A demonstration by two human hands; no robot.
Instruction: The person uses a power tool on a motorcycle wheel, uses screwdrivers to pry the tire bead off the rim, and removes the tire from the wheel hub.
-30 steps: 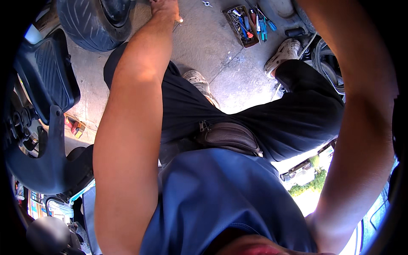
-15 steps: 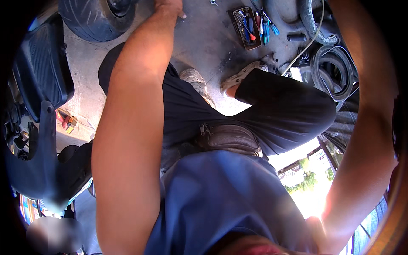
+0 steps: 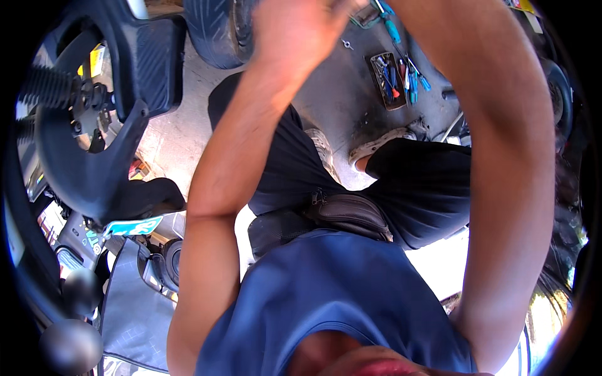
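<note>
My left hand (image 3: 298, 31) is raised at the top edge, smeared by motion and partly cut off. Its fingers do not show well enough to tell whether it grips anything. Up beyond the top edge goes my right forearm (image 3: 464, 44), so the right hand is out of sight. Nearest to the left hand is a black tyre (image 3: 216, 34), just left of it. On the floor to its right lie a small metal piece (image 3: 347, 44) and a brown tray (image 3: 377, 61) of hand tools, with several teal-handled screwdrivers (image 3: 414, 88) beside the tray.
Dark motorcycle bodywork (image 3: 157, 69) with a coil spring (image 3: 47, 88) fills the left side. A grey bag-like cover (image 3: 135, 313) is at the lower left. My shoes (image 3: 376, 143) are on the concrete floor (image 3: 313, 94). A dark round tyre-like thing (image 3: 557, 94) stands at the far right.
My left hand has moved right and bent back toward me. The right forearm has swung inward to the left. The whole view has shifted, showing more of the motorcycle bodywork.
</note>
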